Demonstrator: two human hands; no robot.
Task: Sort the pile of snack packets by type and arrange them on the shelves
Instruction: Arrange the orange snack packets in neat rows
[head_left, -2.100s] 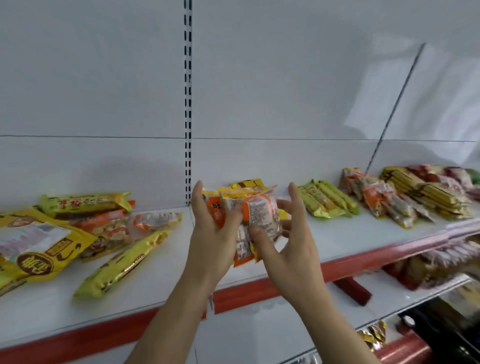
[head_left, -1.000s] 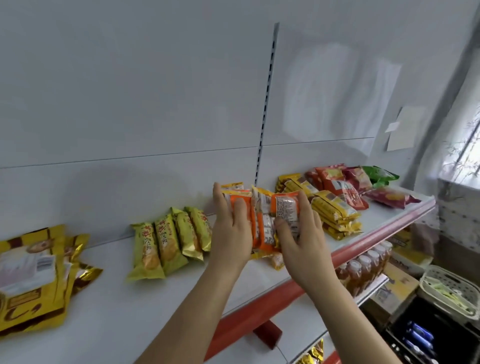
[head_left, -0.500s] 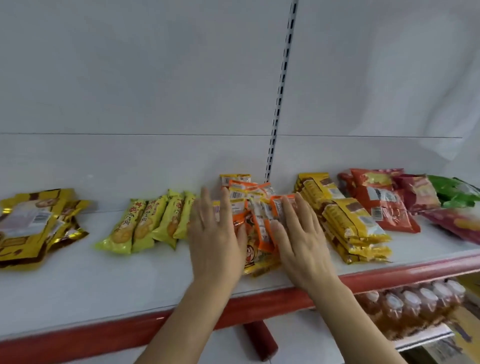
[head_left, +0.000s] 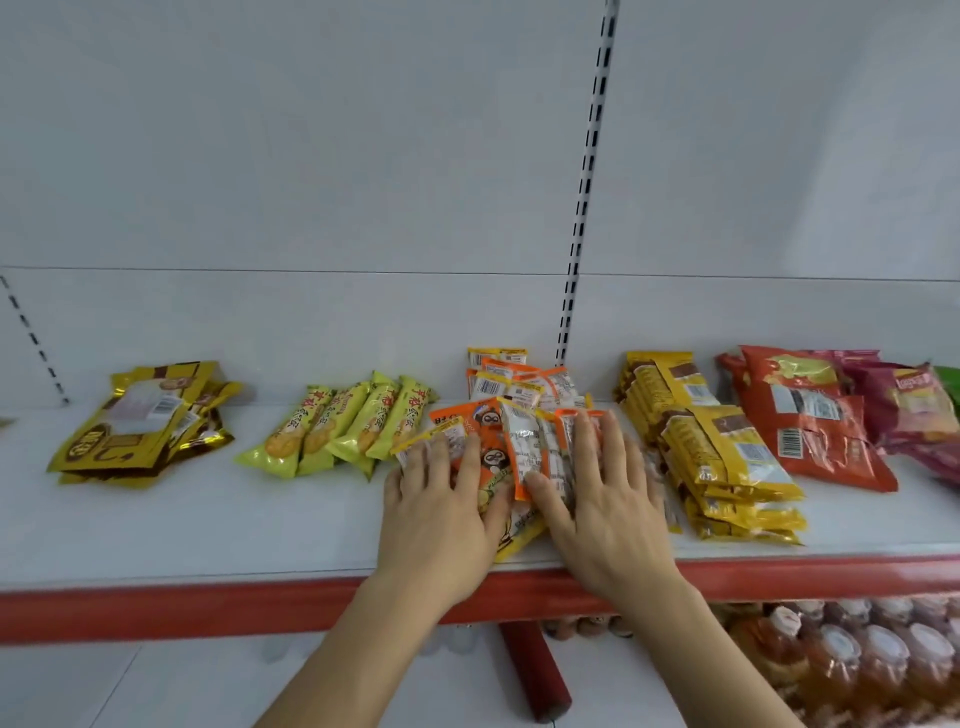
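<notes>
A heap of small orange and clear snack packets (head_left: 519, 410) lies in the middle of the white shelf (head_left: 208, 519). My left hand (head_left: 441, 514) lies flat on the heap's left side with straight, spread fingers. My right hand (head_left: 602, 504) presses flat on its right side. Left of the heap sit green-yellow biscuit sticks (head_left: 343, 426) and a stack of gold packets (head_left: 140, 421). Right of it are stacked yellow packets (head_left: 717, 447), red bags (head_left: 810, 415) and a purple-red bag (head_left: 914, 400).
The shelf has a red front edge (head_left: 156, 608) and a white back panel with a slotted upright (head_left: 582, 208). Below on the right, a lower shelf holds capped bottles (head_left: 857, 660). A red bracket (head_left: 535, 670) sticks out under the shelf.
I carried the orange packets rightward along the shelf and laid them on the heap. Both hands went from gripping the bundle to lying flat on it.
</notes>
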